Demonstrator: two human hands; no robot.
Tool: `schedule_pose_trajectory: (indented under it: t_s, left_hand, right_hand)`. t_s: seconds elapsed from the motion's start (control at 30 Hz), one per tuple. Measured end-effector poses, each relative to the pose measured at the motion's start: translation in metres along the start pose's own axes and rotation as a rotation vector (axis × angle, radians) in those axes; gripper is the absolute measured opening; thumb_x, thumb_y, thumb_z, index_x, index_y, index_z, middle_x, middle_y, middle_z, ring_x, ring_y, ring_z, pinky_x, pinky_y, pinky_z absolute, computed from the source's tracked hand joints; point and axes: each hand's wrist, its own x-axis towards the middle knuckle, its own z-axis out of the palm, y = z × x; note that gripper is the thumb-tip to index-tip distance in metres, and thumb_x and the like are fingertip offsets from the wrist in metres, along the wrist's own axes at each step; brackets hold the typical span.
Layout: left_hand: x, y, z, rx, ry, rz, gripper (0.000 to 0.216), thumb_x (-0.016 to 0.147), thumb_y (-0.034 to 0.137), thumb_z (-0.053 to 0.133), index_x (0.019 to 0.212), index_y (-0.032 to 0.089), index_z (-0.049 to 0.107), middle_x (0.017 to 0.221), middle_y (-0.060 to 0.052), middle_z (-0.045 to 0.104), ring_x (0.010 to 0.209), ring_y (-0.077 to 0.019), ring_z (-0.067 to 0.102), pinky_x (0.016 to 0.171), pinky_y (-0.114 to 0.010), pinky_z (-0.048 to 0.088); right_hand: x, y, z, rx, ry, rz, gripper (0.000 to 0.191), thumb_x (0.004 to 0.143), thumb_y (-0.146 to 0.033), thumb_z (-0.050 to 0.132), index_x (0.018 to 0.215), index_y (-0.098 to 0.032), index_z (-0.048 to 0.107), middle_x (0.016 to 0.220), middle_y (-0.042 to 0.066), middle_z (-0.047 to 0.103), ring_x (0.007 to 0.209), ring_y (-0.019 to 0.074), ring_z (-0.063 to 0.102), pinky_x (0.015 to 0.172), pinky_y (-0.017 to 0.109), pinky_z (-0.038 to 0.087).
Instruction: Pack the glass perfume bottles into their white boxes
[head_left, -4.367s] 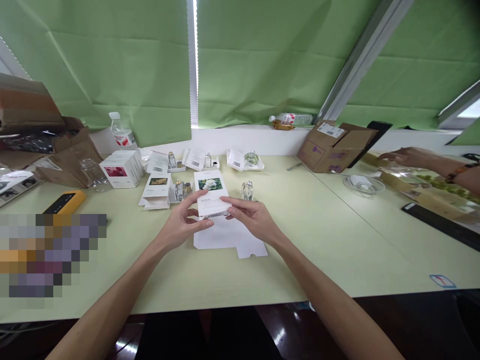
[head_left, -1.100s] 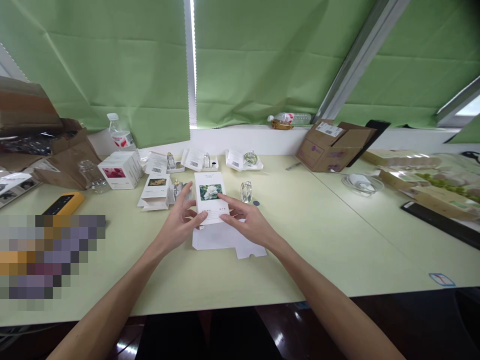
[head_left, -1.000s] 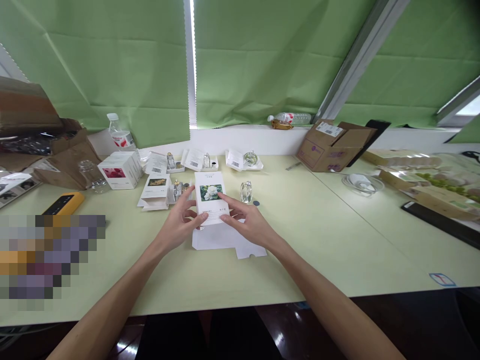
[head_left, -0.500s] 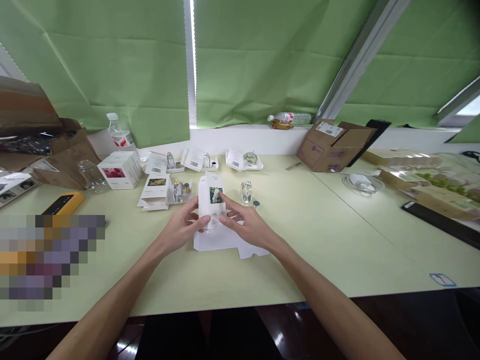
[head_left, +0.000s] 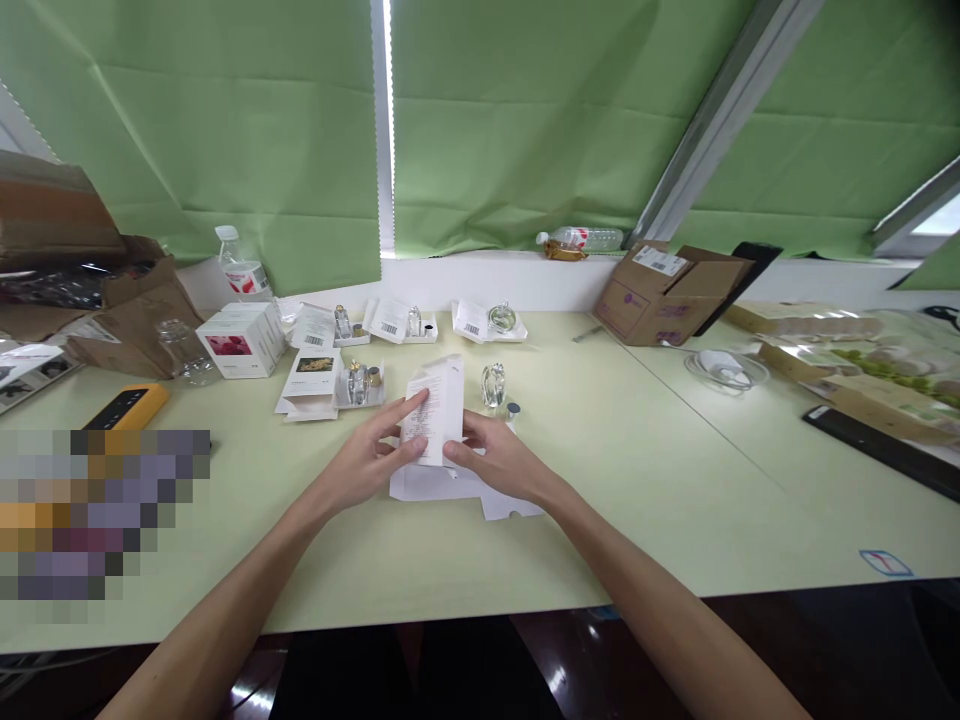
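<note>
Between both hands I hold a small white carton (head_left: 441, 412), a side covered in fine print turned toward me. My left hand (head_left: 375, 448) grips its left side, with the thumb and forefinger on the printed face. On the right edge, my right hand (head_left: 501, 455) is closed with its thumb at the lower corner. Under the carton lies a flat white cardboard piece (head_left: 424, 488) with a notched flap. A clear glass perfume bottle (head_left: 493, 384) stands uncapped just beyond my right hand, and a dark round cap (head_left: 514, 409) rests beside it.
Several opened cartons with glass bottles stand behind, among them a yellow-flower carton (head_left: 313, 375). At left are white boxes (head_left: 240, 342), a plastic bottle (head_left: 244, 268) and an orange device (head_left: 126, 408). A brown cardboard box (head_left: 652, 298) and a coiled white cable (head_left: 724, 370) are at right.
The carton has been turned in my hands: the face with the white-flower picture has given way to a side of printed text. My right fingers have shifted to its right edge.
</note>
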Motion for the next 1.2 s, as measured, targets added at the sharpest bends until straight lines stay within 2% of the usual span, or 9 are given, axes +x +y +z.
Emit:
schedule_pose_trajectory:
  t_s: [0.27, 0.4, 0.53, 0.7, 0.83, 0.93, 1.1, 1.2]
  left_hand:
    - [-0.001, 0.001, 0.001, 0.03, 0.017, -0.013, 0.07, 0.087, 0.041, 0.061, 0.149, 0.038, 0.028, 0.143, -0.008, 0.047, 0.091, -0.0186, 0.06, 0.073, -0.031, 0.056]
    - [0.001, -0.002, 0.002, -0.071, 0.052, -0.025, 0.082, 0.087, 0.038, 0.062, 0.152, 0.038, 0.012, 0.144, -0.01, 0.045, 0.09, -0.0176, 0.061, 0.073, -0.033, 0.057]
    - [0.003, -0.008, 0.003, -0.165, 0.083, -0.04, 0.084, 0.088, 0.035, 0.062, 0.152, 0.037, 0.007, 0.141, -0.012, 0.047, 0.084, -0.0152, 0.062, 0.072, -0.034, 0.058]
    - [0.005, -0.008, 0.002, -0.223, 0.155, -0.074, 0.093, 0.086, 0.035, 0.064, 0.152, 0.036, -0.001, 0.135, -0.014, 0.052, 0.086, -0.0179, 0.065, 0.07, -0.038, 0.06]
    - [0.005, -0.006, 0.0, -0.213, 0.204, -0.078, 0.092, 0.084, 0.035, 0.066, 0.152, 0.035, 0.004, 0.13, -0.014, 0.056, 0.086, -0.0188, 0.066, 0.067, -0.038, 0.061]
    - [0.006, -0.006, -0.001, -0.206, 0.237, -0.085, 0.088, 0.084, 0.037, 0.066, 0.152, 0.032, 0.011, 0.127, -0.014, 0.057, 0.085, -0.0194, 0.066, 0.065, -0.037, 0.062]
    - [0.006, -0.006, -0.001, -0.2, 0.249, -0.084, 0.076, 0.083, 0.04, 0.066, 0.147, 0.028, 0.027, 0.123, -0.013, 0.057, 0.08, -0.0181, 0.066, 0.062, -0.038, 0.062]
    - [0.006, -0.005, -0.001, -0.199, 0.236, -0.08, 0.068, 0.083, 0.041, 0.067, 0.142, 0.025, 0.035, 0.121, -0.012, 0.057, 0.08, -0.018, 0.066, 0.062, -0.038, 0.062]
  right_hand:
    - [-0.001, -0.001, 0.003, -0.003, 0.054, 0.029, 0.048, 0.085, -0.049, 0.063, 0.124, -0.022, 0.057, 0.11, 0.007, 0.067, 0.095, 0.0239, 0.065, 0.083, 0.041, 0.053]
    - [0.0, 0.002, 0.0, 0.068, 0.074, 0.009, 0.046, 0.087, -0.045, 0.061, 0.128, -0.024, 0.055, 0.117, 0.008, 0.065, 0.098, 0.0237, 0.064, 0.081, 0.039, 0.054]
    - [0.002, 0.005, -0.002, 0.161, 0.084, 0.007, 0.049, 0.09, -0.044, 0.057, 0.134, -0.024, 0.05, 0.123, 0.009, 0.063, 0.1, 0.0235, 0.065, 0.085, 0.041, 0.055]
    - [0.002, 0.0, -0.003, 0.185, 0.069, -0.019, 0.047, 0.095, -0.042, 0.049, 0.139, -0.025, 0.047, 0.131, 0.007, 0.059, 0.111, 0.0237, 0.061, 0.091, 0.04, 0.054]
    - [0.001, -0.001, -0.003, 0.087, 0.069, 0.01, 0.046, 0.097, -0.041, 0.044, 0.14, -0.027, 0.047, 0.13, 0.006, 0.06, 0.108, 0.0239, 0.062, 0.092, 0.044, 0.054]
    - [0.002, 0.002, -0.003, 0.008, 0.081, 0.02, 0.043, 0.096, -0.042, 0.044, 0.134, -0.025, 0.054, 0.121, 0.006, 0.065, 0.101, 0.023, 0.064, 0.089, 0.044, 0.056]
    - [0.002, 0.008, -0.005, -0.026, 0.066, 0.122, 0.042, 0.089, -0.046, 0.055, 0.122, -0.021, 0.062, 0.109, 0.009, 0.067, 0.083, 0.0209, 0.065, 0.06, 0.034, 0.061]
    - [0.002, 0.01, -0.005, -0.029, 0.042, 0.133, 0.046, 0.083, -0.041, 0.064, 0.126, -0.023, 0.059, 0.113, 0.01, 0.066, 0.079, 0.019, 0.064, 0.053, 0.031, 0.06]
